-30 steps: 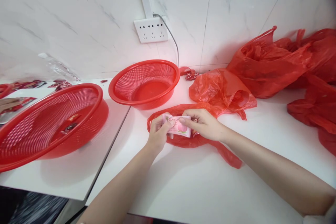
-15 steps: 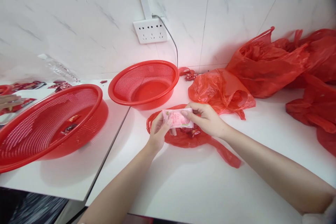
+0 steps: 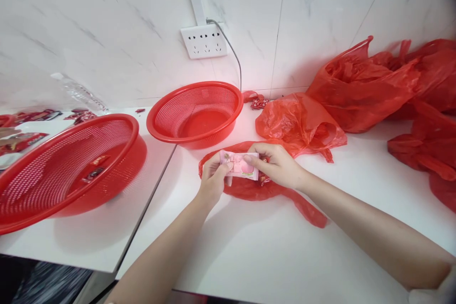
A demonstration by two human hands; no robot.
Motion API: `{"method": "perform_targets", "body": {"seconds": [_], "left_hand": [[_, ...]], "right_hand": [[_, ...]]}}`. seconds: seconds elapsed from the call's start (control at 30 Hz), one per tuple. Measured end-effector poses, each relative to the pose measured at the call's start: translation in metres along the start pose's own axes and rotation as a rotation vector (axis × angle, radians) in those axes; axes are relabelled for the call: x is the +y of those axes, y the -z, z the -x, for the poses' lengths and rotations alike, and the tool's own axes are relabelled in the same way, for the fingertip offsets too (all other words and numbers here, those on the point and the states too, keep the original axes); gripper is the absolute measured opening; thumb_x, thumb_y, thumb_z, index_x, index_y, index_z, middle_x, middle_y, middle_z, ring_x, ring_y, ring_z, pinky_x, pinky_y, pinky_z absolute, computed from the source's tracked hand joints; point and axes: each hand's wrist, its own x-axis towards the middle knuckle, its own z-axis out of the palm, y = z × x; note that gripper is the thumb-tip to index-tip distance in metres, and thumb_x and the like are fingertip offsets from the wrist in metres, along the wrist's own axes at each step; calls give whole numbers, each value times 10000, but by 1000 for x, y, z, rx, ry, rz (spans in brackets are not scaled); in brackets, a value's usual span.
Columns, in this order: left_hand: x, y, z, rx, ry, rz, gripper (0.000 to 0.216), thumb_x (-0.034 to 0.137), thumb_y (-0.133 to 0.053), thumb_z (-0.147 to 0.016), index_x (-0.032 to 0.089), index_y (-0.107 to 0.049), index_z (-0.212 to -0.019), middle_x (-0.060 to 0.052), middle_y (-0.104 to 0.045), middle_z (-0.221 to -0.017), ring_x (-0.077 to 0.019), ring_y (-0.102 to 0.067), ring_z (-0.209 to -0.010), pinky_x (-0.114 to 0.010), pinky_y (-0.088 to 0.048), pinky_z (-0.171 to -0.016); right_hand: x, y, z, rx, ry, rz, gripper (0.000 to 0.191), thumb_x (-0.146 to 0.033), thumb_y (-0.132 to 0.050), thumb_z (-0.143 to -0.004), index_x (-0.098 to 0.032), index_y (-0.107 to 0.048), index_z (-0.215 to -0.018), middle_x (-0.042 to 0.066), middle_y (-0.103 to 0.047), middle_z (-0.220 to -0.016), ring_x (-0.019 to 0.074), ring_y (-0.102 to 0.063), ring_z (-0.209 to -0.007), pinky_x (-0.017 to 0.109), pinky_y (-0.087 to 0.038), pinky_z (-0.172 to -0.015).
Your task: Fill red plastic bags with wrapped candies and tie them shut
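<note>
A small pink snack packet with a fruit picture and printing is held up between both hands. My left hand pinches its left end, thumb on the front. At the other end, my right hand grips it with the thumb over the printed face. Right beneath lies a red plastic bag, spread on the white table with its handle trailing to the right. Red wrapped pieces show in the bag, partly hidden behind the packet and my right hand.
A red mesh basket stands behind my hands; a larger one at left holds a few wrapped pieces. Red bags heap along the wall at right. A clear bottle lies far left, near another person's hand.
Both hands have lowered the pink packet slightly, and it is tilted a little differently. The other person's hand at the far left has shifted toward the frame's edge.
</note>
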Motion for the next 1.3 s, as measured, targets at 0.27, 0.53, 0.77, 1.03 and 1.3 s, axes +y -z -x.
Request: {"method": "perform_targets", "body": {"seconds": [0.27,0.53,0.77,1.03,1.3], "left_hand": [[0,0,2,-57,-88,2,132,239,-568,-845,181,-576,-726,42,-540,-608,-80,-510,-444,-214,-395,-449],[4,15,-13,131,-51,278,375,530,-486,-851,172,-582,-793,-9,-574,-657,-111,-501,-478,-236,-401,-460],[23,70,-40,936,25,603,551,717,-341,-822,181,-437,-742,9,-456,-688,-74,-389,-462,-201,-324,-410],[30,107,-34,1260,59,487,368,553,-531,-787,236,-438,-949,-48,-435,-1095,-123,-576,-924,-175,-458,-558],[44,122,-23,1219,-85,572,802,769,-469,-708,273,-226,-1290,-161,-279,-1381,-255,-565,-1149,-341,-561,-738]], "right_hand": [[4,2,-2,22,-24,-33,312,-436,-540,-906,-172,-570,-741,-25,-542,-626,105,-503,-548,214,-386,-514],[4,1,-1,48,4,-26,340,-442,-543,-900,-172,-522,-694,-36,-483,-615,96,-456,-553,209,-349,-511],[-1,5,-1,76,11,-38,315,-447,-555,-890,-169,-577,-745,-33,-501,-635,97,-452,-569,213,-352,-531],[-6,15,0,120,-38,99,259,-426,-550,-883,-188,-599,-793,-26,-581,-645,114,-530,-577,224,-396,-571],[-6,23,3,27,-220,725,267,-333,-537,-890,-209,-561,-1126,92,-687,-1077,248,-646,-964,303,-442,-709]]}}
